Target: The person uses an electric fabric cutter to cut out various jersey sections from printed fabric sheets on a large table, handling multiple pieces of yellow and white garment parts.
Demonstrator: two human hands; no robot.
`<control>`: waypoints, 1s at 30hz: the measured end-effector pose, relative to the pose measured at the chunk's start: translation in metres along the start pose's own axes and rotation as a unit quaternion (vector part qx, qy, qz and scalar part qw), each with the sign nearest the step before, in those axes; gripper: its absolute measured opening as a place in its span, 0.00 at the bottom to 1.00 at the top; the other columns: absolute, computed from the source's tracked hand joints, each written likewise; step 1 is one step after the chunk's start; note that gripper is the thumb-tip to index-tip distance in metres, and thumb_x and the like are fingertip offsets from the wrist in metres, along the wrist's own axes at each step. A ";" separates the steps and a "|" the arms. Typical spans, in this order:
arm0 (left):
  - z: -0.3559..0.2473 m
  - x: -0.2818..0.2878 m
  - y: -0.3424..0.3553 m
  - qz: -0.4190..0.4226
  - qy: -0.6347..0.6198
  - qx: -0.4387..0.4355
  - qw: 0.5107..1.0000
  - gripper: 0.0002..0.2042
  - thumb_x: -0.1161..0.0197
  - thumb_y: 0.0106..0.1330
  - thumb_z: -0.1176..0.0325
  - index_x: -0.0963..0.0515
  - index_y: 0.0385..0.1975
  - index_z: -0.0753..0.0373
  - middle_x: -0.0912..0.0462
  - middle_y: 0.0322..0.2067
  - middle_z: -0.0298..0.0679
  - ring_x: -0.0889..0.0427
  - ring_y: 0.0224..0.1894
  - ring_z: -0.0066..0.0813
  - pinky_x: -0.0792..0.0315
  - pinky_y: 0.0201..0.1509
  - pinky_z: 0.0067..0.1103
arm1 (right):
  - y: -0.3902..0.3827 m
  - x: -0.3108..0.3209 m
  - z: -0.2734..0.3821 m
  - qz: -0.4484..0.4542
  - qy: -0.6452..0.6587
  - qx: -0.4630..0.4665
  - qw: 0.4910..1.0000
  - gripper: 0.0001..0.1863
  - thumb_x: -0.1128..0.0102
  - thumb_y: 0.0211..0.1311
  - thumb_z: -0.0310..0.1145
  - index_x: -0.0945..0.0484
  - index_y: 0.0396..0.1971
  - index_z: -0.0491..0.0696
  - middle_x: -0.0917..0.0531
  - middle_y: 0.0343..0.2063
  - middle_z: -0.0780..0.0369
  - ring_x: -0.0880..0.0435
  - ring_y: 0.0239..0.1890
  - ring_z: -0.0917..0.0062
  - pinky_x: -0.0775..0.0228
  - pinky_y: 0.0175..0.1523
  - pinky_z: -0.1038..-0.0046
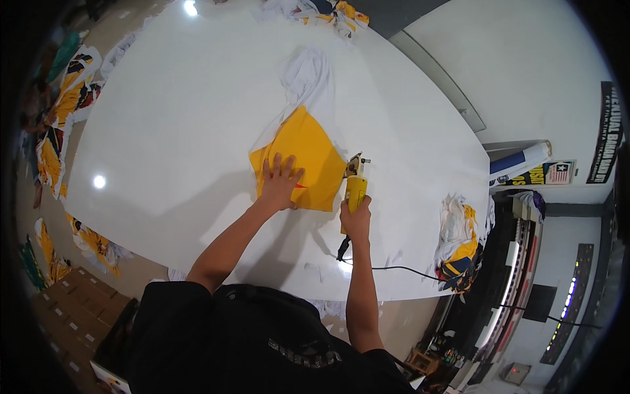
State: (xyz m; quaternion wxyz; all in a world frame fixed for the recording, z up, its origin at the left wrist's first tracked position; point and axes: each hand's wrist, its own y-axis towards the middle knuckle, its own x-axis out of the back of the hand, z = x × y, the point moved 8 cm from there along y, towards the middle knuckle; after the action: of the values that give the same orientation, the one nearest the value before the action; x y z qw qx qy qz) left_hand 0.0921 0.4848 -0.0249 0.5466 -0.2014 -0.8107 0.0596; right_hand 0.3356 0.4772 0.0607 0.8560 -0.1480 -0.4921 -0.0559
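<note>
On the white tabletop lies a yellow fabric piece [315, 151] with a small red mark, joined or overlapping white fabric [305, 75] above it. My left hand [279, 184] rests on the yellow piece with its fingers spread flat. My right hand [356, 220] grips a yellow handheld electric rotary cutter [356, 187], whose metal head is at the right edge of the yellow fabric. A black cord [407, 267] runs from the rear of the cutter toward the right.
The table [164, 131] carries a mixed fabric pile [459, 240] at right and more fabric [335, 16] at the far edge. Scraps [65, 118] lie along the left side. Brown cardboard boxes [79, 308] are at lower left, long machinery [499, 289] at right.
</note>
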 end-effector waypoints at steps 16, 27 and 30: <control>-0.010 0.024 0.109 -0.194 -0.024 0.065 0.979 0.32 0.40 0.76 0.56 0.36 0.75 0.67 0.43 0.78 0.60 0.50 0.82 0.61 0.57 0.84 0.51 | -0.138 0.048 -0.201 -0.059 0.181 -0.169 0.967 0.37 0.31 0.67 0.38 0.37 0.67 0.36 0.15 0.47 0.44 0.12 0.46 0.58 0.20 0.53 0.60; -0.332 -0.136 0.016 0.128 -0.070 -0.423 0.894 0.31 0.34 0.70 0.57 0.27 0.66 0.72 0.39 0.73 0.66 0.38 0.74 0.67 0.43 0.79 0.49 | -0.140 0.170 -0.339 -0.212 0.343 -0.236 0.884 0.33 0.35 0.70 0.35 0.39 0.68 0.40 0.19 0.38 0.54 0.16 0.27 0.73 0.20 0.28 0.69; -0.361 -0.151 -0.017 0.255 -0.158 -0.484 0.822 0.27 0.35 0.71 0.59 0.26 0.65 0.70 0.34 0.70 0.62 0.35 0.74 0.60 0.38 0.77 0.47 | -0.133 0.183 -0.365 -0.222 0.345 -0.255 0.876 0.34 0.35 0.70 0.36 0.39 0.69 0.41 0.19 0.39 0.54 0.16 0.26 0.73 0.20 0.28 0.69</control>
State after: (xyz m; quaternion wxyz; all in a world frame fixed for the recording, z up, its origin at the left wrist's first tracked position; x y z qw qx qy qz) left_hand 0.4643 0.3658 -0.0070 0.2087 -0.6279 -0.7298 -0.1721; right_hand 0.6978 0.2475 0.0725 0.8691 -0.2199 -0.1542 -0.4154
